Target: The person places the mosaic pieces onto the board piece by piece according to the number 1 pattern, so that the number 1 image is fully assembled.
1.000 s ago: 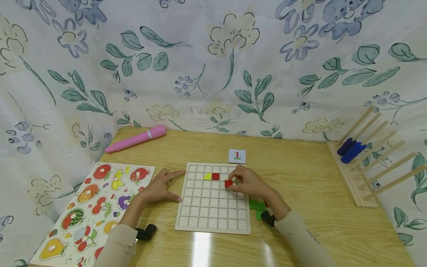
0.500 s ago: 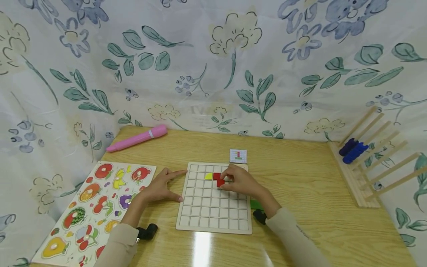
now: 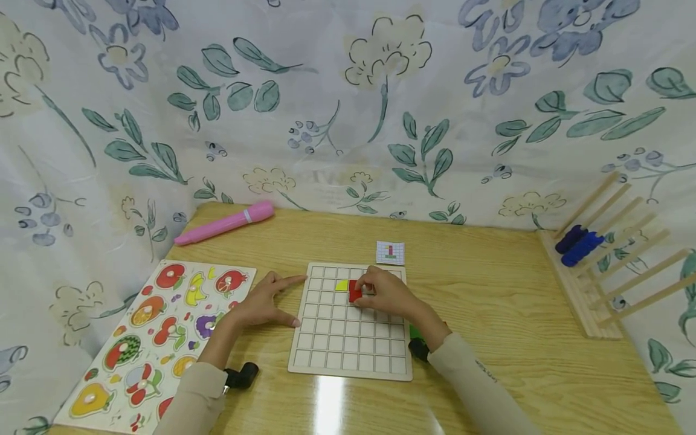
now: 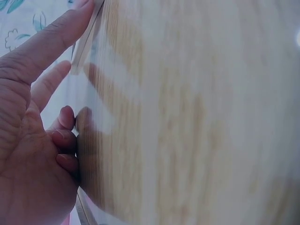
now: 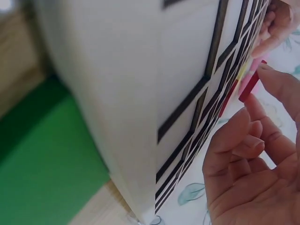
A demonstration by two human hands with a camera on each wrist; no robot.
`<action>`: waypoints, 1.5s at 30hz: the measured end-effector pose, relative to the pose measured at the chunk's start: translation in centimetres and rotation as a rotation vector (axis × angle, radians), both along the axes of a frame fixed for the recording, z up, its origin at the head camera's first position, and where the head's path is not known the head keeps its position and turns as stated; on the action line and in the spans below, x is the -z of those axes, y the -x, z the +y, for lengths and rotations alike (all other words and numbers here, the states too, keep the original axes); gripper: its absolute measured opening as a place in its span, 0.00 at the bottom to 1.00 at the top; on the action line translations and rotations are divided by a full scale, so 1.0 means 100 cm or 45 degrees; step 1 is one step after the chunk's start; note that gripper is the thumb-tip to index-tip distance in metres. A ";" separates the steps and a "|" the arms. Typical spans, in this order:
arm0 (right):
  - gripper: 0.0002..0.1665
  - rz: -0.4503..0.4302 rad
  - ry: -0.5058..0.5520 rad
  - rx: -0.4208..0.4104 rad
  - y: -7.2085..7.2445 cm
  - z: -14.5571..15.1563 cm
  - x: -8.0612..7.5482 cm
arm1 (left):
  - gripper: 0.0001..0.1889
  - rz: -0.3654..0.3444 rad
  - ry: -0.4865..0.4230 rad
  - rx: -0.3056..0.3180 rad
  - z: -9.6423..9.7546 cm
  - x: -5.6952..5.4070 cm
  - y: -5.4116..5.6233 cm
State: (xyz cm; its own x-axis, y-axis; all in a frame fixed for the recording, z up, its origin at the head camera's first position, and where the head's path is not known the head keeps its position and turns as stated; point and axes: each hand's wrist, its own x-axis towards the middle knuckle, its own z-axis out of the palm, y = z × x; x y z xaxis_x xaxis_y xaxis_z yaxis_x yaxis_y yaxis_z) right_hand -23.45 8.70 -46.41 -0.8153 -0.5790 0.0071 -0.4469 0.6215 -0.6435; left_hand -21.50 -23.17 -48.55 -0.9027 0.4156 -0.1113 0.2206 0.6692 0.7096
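Note:
My right hand (image 3: 388, 296) pinches a red square tile (image 5: 251, 86) between thumb and fingertip over the white gridded board (image 3: 350, 376). In the head view the held tile appears just below another red tile (image 3: 352, 284), partly behind the fingers. A yellow quarter-round tile (image 3: 341, 286) sits in the grid cell left of that red one. My left hand (image 3: 266, 305) rests at the board's left side, thumb and index finger spread and touching its edge. In the left wrist view, the other fingers of the left hand (image 4: 35, 136) are curled beside the tabletop and grip nothing.
Green tiles (image 3: 415, 334) lie at the board's right edge, partly under the right wrist. A small pattern card (image 3: 390, 252) lies behind the board. Left stands a fruit puzzle board (image 3: 130, 329), with a pink pen-shaped object (image 3: 223, 225) behind. A pegged wooden rack (image 3: 579, 290) stands right.
My right hand has moved left across the grid with the red tile, bringing it to just below the placed red tile. My left hand stays at the board's edge.

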 end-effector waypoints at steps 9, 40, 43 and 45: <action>0.12 0.069 -0.151 0.001 -0.002 -0.003 0.003 | 0.51 0.003 -0.006 0.008 0.000 0.000 0.000; 0.19 -0.120 0.307 0.138 -0.006 0.047 0.001 | 0.52 -0.006 -0.039 -0.007 0.002 0.003 0.000; 0.18 -0.115 0.321 0.157 -0.008 0.058 0.002 | 0.52 -0.003 -0.041 -0.005 0.001 0.004 0.000; 0.18 -0.113 0.330 0.169 -0.010 0.065 0.002 | 0.52 -0.002 -0.043 -0.006 0.001 0.005 -0.001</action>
